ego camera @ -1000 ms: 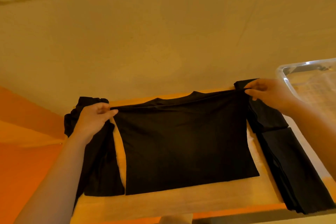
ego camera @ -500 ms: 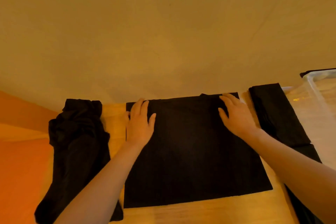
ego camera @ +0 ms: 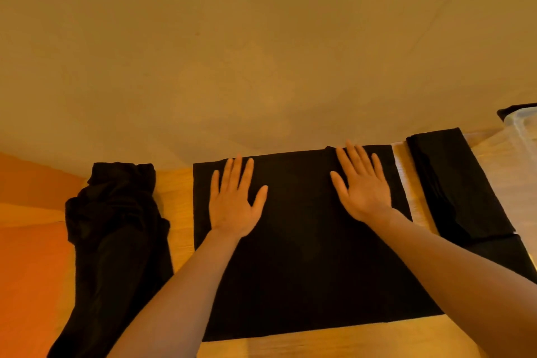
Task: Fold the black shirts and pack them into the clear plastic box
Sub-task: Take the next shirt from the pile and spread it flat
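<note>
A black shirt [ego camera: 302, 256] lies spread flat as a rectangle in the middle of the wooden table [ego camera: 334, 340]. My left hand [ego camera: 234, 203] rests palm down on its upper left part, fingers spread. My right hand [ego camera: 360, 186] lies flat on its upper right part near the collar, fingers apart. A crumpled black shirt [ego camera: 116, 241] is heaped to the left. A folded black shirt [ego camera: 456, 183] lies to the right. The clear plastic box [ego camera: 521, 128] shows only at the right edge.
A plain beige wall [ego camera: 261, 52] rises directly behind the table. An orange surface [ego camera: 29, 256] lies left of the table. A dark lid edge [ego camera: 514, 109] sits behind the box.
A second ago both hands pinched the shirt's upper corners and held it up; they have since laid it flat and now press on it with open palms, spread slightly wider.
</note>
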A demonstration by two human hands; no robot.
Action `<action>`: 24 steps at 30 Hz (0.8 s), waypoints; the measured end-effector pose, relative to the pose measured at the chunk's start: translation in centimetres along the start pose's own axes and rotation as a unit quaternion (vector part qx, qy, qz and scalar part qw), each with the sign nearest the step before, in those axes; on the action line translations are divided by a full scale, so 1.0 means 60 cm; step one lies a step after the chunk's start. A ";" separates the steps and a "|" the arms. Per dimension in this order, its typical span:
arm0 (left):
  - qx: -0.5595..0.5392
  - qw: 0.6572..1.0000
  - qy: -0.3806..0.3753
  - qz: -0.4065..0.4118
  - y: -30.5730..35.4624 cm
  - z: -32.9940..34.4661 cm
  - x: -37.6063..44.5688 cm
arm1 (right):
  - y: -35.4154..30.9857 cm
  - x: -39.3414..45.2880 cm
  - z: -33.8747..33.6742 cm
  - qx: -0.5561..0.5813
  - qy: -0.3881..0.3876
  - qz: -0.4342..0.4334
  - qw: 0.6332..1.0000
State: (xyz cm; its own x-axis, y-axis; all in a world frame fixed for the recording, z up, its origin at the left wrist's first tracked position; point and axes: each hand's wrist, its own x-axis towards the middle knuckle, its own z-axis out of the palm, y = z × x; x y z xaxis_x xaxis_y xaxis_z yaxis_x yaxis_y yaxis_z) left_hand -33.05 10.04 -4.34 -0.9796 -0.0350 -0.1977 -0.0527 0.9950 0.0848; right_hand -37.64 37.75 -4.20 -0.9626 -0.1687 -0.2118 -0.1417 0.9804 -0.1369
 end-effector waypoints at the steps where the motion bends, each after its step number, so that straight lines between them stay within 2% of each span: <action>1: -0.003 1.000 0.006 -0.017 -0.017 0.000 -0.002 | 0.015 -0.002 -0.001 0.004 0.005 0.020 1.000; 6: -0.008 0.998 0.028 -0.054 -0.068 0.006 -0.014 | 0.069 -0.017 -0.007 0.004 -0.003 0.044 0.999; 10: 0.011 0.997 0.030 -0.066 -0.052 -0.009 -0.015 | 0.057 -0.024 -0.015 0.008 -0.006 0.048 0.999; 13: 0.016 0.999 0.046 -0.009 0.023 -0.023 -0.026 | -0.012 -0.046 -0.021 0.026 0.024 -0.026 0.999; 16: -0.003 0.997 0.042 0.071 0.117 -0.003 -0.070 | -0.090 -0.091 0.005 0.022 0.007 -0.124 0.992; 18: -0.021 0.997 0.027 0.071 0.140 0.015 -0.097 | -0.107 -0.114 0.026 0.019 -0.009 -0.141 0.990; 21: -0.024 0.998 0.014 0.057 0.107 0.026 -0.121 | -0.065 -0.131 0.034 0.005 0.004 -0.120 0.993; 24: -0.016 1.000 0.022 0.009 0.037 0.028 -0.142 | 0.008 -0.148 0.025 0.014 0.019 -0.053 0.998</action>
State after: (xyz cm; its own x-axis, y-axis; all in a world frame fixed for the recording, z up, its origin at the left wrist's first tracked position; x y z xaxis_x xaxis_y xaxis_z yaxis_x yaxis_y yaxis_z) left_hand -24.48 12.70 -4.11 -0.9880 -0.0221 -0.1527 -0.0405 0.9921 0.1190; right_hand -28.83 39.58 -3.86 -0.9507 -0.2671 -0.1578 -0.2375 0.9538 -0.1838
